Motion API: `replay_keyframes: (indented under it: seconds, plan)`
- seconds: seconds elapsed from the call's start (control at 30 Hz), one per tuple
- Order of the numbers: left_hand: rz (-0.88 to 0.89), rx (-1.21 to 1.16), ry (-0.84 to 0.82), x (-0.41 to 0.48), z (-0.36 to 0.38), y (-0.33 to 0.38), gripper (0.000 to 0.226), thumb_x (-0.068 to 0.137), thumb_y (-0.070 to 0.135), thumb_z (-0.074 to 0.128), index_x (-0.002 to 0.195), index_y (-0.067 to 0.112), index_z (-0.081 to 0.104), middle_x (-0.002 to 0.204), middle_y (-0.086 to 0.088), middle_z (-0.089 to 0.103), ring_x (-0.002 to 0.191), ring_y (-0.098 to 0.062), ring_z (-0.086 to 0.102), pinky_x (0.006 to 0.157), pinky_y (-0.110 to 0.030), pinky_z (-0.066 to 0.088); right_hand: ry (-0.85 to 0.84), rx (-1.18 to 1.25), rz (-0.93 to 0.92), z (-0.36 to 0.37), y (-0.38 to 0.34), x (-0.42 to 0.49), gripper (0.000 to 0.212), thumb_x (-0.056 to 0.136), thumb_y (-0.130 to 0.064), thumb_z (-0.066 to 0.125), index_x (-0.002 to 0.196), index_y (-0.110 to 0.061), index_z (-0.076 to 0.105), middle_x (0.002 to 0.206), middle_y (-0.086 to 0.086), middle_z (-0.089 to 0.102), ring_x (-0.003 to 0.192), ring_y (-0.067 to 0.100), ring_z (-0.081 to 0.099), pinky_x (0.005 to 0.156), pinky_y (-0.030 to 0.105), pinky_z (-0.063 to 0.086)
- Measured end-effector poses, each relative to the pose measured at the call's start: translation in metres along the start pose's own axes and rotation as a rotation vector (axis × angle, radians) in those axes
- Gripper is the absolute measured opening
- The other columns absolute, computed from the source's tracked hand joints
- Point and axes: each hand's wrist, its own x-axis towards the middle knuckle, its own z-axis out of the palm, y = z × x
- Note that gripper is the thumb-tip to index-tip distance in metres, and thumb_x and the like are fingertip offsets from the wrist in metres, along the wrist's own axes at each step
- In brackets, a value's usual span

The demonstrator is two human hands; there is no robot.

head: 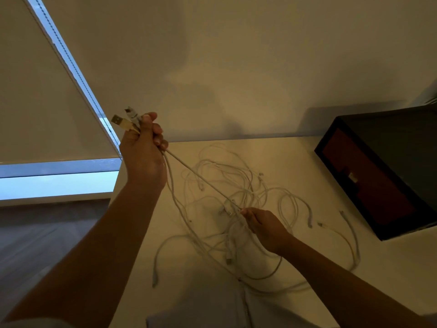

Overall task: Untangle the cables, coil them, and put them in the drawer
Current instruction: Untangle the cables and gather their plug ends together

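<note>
Head view: taut cable [203, 180] spans left grip [142, 147] to right grip [262, 224].

We see a plain cream-painted wall [236, 55] filling the upper view, dimly and warmly lit, with soft shadows across it. At the left a pale fabric roller blind [35, 91] hangs most of the way down over a window [59, 183]. Its dark beaded chain [79, 74] runs along the blind's edge, and cool bluish daylight shows in the uncovered strips. Under the window lies a white sill [54, 200], and below that a grey-brown wood-grain floor [35, 245]. A smooth white tabletop [402, 261] meets the wall, and on its right side stands a black box-shaped unit with a dark red front panel [369, 185].
</note>
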Motion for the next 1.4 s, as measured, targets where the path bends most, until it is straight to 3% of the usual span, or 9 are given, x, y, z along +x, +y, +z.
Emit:
replay_keyframes:
  seconds: [0.13,0.27,0.47,0.7,0.83,0.93,1.07,1.23,1.4]
  plan:
    - [0.017,-0.006,0.012,0.004,-0.002,0.006,0.019,0.101,0.014,0.044,0.089,0.011,0.059,0.055,0.009,0.052,0.047,-0.003,0.037,0.048,-0.017,0.03,-0.003,-0.129,0.026,-0.009,0.014,-0.006,0.029,0.1,-0.043,0.029,0.073,-0.04,0.041,0.056,-0.014,0.04,0.05,0.0,0.037,0.05,0.015,0.031]
    - [0.027,0.009,0.015,0.005,-0.001,0.01,0.02,0.102,0.013,0.043,0.089,0.011,0.059,0.055,0.008,0.051,0.047,-0.003,0.036,0.048,-0.017,0.03,0.025,-0.197,0.014,-0.016,0.025,-0.006,0.03,0.092,-0.054,0.023,0.072,-0.041,0.041,0.054,-0.01,0.043,0.048,0.003,0.039,0.051,0.021,0.029]
    - [0.053,0.015,0.036,0.012,-0.003,0.026,0.02,0.102,0.015,0.044,0.088,0.013,0.059,0.056,0.009,0.05,0.048,-0.004,0.036,0.048,-0.017,0.03,0.044,-0.226,0.01,-0.02,0.046,-0.012,0.036,0.09,-0.055,0.022,0.067,-0.034,0.04,0.054,-0.007,0.044,0.05,0.008,0.041,0.052,0.027,0.031]
    - [0.042,-0.012,0.068,0.016,-0.01,0.028,0.02,0.102,0.015,0.043,0.088,0.013,0.058,0.055,0.01,0.051,0.046,-0.002,0.036,0.047,-0.016,0.03,0.029,-0.226,0.064,-0.019,0.061,-0.013,0.053,0.088,-0.062,0.019,0.068,-0.02,0.044,0.056,-0.004,0.045,0.053,0.013,0.043,0.055,0.03,0.033]
    - [0.082,-0.004,0.096,0.023,-0.012,0.038,0.02,0.102,0.015,0.043,0.088,0.013,0.057,0.054,0.01,0.049,0.046,-0.003,0.034,0.047,-0.017,0.029,0.032,-0.261,0.123,-0.022,0.076,-0.022,0.085,0.08,-0.079,0.008,0.084,-0.011,0.06,0.063,0.001,0.055,0.057,0.014,0.048,0.054,0.03,0.035]
    - [0.1,0.027,0.09,0.021,-0.013,0.039,0.019,0.101,0.016,0.045,0.088,0.014,0.058,0.055,0.01,0.049,0.047,-0.004,0.034,0.048,-0.018,0.027,0.023,-0.263,0.15,-0.024,0.077,-0.021,0.095,0.074,-0.086,0.005,0.085,-0.01,0.061,0.067,0.004,0.059,0.06,0.015,0.052,0.057,0.031,0.039]
    - [0.146,0.124,0.041,0.02,-0.012,0.043,0.02,0.102,0.018,0.042,0.087,0.015,0.056,0.053,0.012,0.047,0.049,-0.003,0.035,0.048,-0.017,0.026,0.048,-0.224,0.168,-0.035,0.059,-0.016,0.059,0.084,-0.067,0.016,0.072,-0.021,0.052,0.062,-0.004,0.052,0.056,0.01,0.046,0.058,0.03,0.039]
    - [0.057,0.371,-0.025,0.003,0.0,0.027,0.027,0.101,0.015,0.042,0.078,0.019,0.055,0.045,0.014,0.039,0.045,-0.002,0.031,0.045,-0.017,0.023,0.053,-0.143,0.067,-0.045,0.019,-0.006,0.044,0.09,-0.057,0.027,0.062,-0.026,0.04,0.055,-0.007,0.043,0.05,0.008,0.037,0.053,0.027,0.031]
    - [0.059,0.75,-0.346,-0.026,0.009,0.002,0.022,0.097,0.013,0.052,0.079,0.016,0.064,0.053,0.018,0.052,0.046,0.005,0.045,0.052,-0.012,0.033,0.074,-0.019,-0.132,-0.052,-0.034,0.003,0.039,0.09,-0.056,0.03,0.058,-0.042,0.048,0.049,-0.013,0.041,0.046,0.003,0.038,0.055,0.03,0.036]
